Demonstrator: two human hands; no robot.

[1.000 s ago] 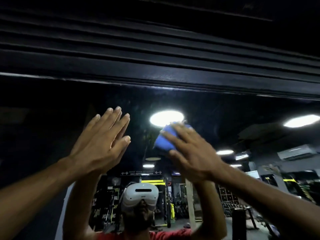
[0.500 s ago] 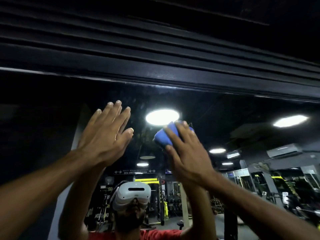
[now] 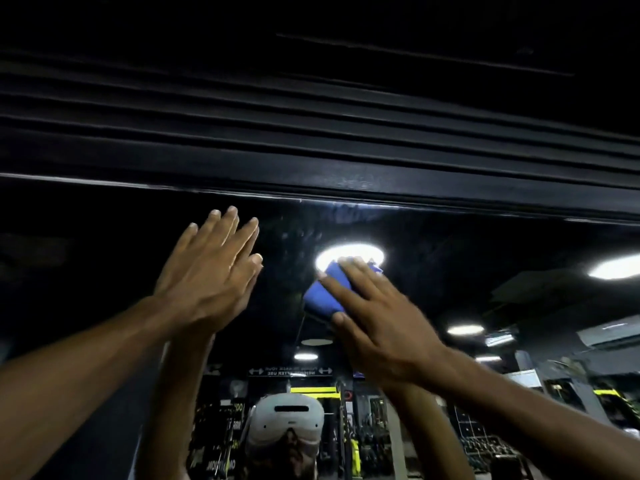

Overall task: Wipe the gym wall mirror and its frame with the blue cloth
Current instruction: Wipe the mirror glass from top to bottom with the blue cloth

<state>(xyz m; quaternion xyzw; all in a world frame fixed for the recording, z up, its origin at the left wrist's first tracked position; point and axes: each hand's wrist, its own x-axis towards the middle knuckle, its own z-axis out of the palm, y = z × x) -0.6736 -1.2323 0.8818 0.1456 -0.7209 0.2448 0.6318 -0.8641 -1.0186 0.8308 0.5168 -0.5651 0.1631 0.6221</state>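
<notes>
Edged upward, right hand (image 3: 377, 327) presses blue cloth (image 3: 323, 296) flat-fingered on mirror (image 3: 104, 237); left hand (image 3: 207, 278) spread.

- A person's right hand (image 3: 377, 327) presses a blue cloth (image 3: 323, 296) flat against a gym mirror (image 3: 485, 258), just below its black frame (image 3: 311, 181).
- The left hand (image 3: 207, 282), fingers straight, lies on the glass below the frame.
- A reflected ceiling light (image 3: 360, 252) glows below the frame, behind the cloth's upper edge.

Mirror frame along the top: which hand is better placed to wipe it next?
Right. The right hand presses the blue cloth on the mirror just below the frame; the left hand holds nothing.
</notes>
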